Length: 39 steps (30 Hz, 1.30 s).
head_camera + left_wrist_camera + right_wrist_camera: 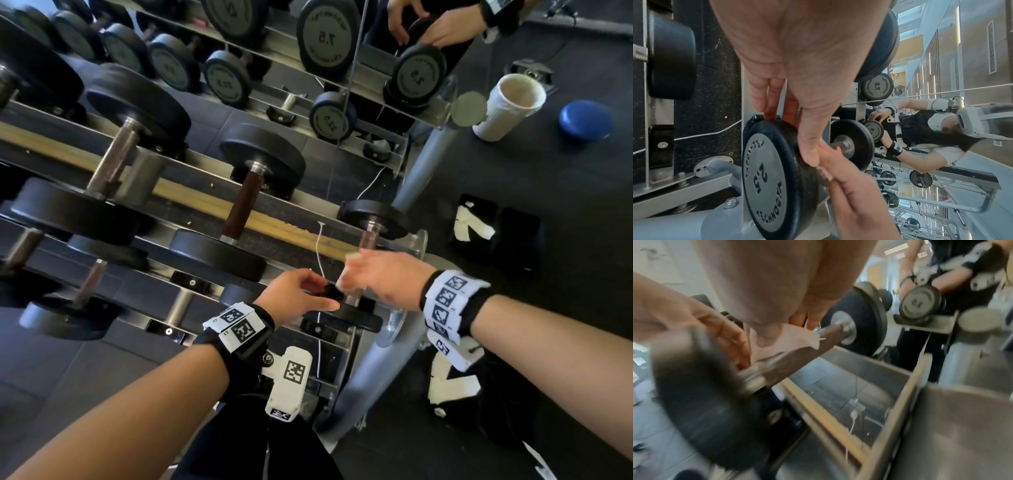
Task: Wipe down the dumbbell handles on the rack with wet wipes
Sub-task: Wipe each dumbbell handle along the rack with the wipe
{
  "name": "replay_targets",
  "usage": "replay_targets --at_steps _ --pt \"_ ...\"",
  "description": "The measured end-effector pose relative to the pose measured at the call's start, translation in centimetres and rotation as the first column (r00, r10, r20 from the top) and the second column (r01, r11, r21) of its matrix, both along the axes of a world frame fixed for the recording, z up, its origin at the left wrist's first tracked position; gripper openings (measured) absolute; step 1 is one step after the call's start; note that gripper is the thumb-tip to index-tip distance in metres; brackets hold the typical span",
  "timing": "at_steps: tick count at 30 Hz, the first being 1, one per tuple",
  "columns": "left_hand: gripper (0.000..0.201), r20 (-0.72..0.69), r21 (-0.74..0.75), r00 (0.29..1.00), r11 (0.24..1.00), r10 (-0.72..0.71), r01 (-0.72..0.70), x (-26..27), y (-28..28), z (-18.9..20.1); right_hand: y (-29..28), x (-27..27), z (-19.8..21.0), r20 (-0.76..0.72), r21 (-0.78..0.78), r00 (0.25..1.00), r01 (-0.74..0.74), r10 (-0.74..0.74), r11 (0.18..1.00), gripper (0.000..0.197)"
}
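Her left hand (301, 294) clasps the near plate of the small dumbbell (777, 175) at the rack's (205, 205) end while her right hand (383, 279) pinches the wipe (785, 340) around its handle (797, 352); she'd best twist fully round, plate to plate.

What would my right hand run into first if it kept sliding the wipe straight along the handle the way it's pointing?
Probably the inner face of the far weight plate. The right hand presses the wet wipe on the dumbbell handle, and only bare handle and its metal collar lie ahead. The blur leaves depth uncertain.
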<state>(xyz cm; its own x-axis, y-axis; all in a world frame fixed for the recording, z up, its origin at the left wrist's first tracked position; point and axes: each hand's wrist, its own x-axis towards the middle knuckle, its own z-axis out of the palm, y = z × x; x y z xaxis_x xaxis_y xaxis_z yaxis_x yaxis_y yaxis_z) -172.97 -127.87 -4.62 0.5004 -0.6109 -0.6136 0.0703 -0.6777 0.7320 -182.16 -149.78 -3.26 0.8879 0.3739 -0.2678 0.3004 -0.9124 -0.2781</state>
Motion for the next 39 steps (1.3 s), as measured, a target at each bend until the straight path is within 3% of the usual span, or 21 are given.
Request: replay_targets --at_steps 4,7,9,12,15,17,19,23,26,28,31,33,36,39 --pt "0.044 -0.014 -0.001 1.0 1.0 0.002 -0.002 0.0 0.1 0.0 -0.7 1.9 0.6 0.063 -0.138 0.983 0.179 -0.172 0.974 0.046" --pt "0.048 -0.025 -0.002 1.0 1.0 0.005 -0.005 0.0 0.1 -0.1 0.8 0.7 -0.1 0.017 -0.155 0.998 0.068 -0.067 0.986 0.041" --pt "0.057 -0.033 -0.005 0.999 1.0 0.016 -0.016 0.0 0.1 -0.2 1.2 -0.6 -0.6 -0.055 -0.085 0.997 -0.065 0.06 0.994 0.051" --pt "0.073 -0.037 -0.017 0.999 0.999 0.034 -0.034 0.0 0.2 -0.3 -0.1 -1.0 -0.7 -0.064 -0.133 0.99 -0.135 0.127 0.982 0.072" --pt "0.076 -0.039 -0.026 0.999 0.999 0.033 -0.034 0.1 0.3 -0.4 -1.6 -1.1 -0.8 0.023 -0.122 0.995 0.101 -0.099 0.987 0.087" --pt "0.075 -0.038 -0.023 0.999 0.999 0.029 -0.03 0.2 0.2 -0.4 -1.9 -1.3 -1.1 0.041 0.014 0.953 0.3 -0.301 0.954 0.083" --pt "0.074 -0.04 -0.018 0.999 1.0 0.019 -0.02 0.3 0.2 -0.3 -1.1 -2.0 -1.8 0.031 0.149 0.913 0.398 -0.406 0.905 0.073" --pt "0.072 -0.042 -0.007 0.999 1.0 0.001 -0.002 0.3 0.1 -0.2 1.2 -5.2 -2.3 -0.032 0.265 0.921 0.382 -0.388 0.885 0.069" --pt "0.069 -0.031 0.005 0.999 1.0 -0.006 0.006 0.3 0.0 0.0 1.7 -6.8 -2.0 -0.144 0.331 0.916 0.401 -0.375 0.854 0.054" --pt "0.067 -0.042 0.002 0.999 1.0 -0.007 0.007 0.2 0.0 0.0 1.9 -7.4 -1.6 -0.2 0.358 0.814 0.579 -0.545 0.733 0.042" --pt "0.065 -0.048 -0.006 0.999 1.0 -0.016 0.016 0.3 0.0 0.0 2.1 -7.3 -0.8 -0.181 0.563 0.465 0.772 -0.867 0.296 0.033" --pt "0.063 -0.048 -0.007 0.999 1.0 -0.022 0.021 0.4 0.0 -0.2 2.0 -6.2 -0.6 -0.189 0.636 0.291 0.764 -0.938 0.109 0.031" --pt "0.062 -0.05 -0.003 0.999 1.0 -0.022 0.021 0.4 0.0 -0.5 2.5 -4.3 -0.9 -0.281 0.668 0.206 0.743 -0.937 -0.037 0.03" --pt "0.059 -0.062 -0.004 0.998 1.0 -0.016 0.015 0.6 0.1 -0.7 2.8 -3.3 -1.7 -0.344 0.695 0.225 0.714 -0.912 -0.086 0.029"
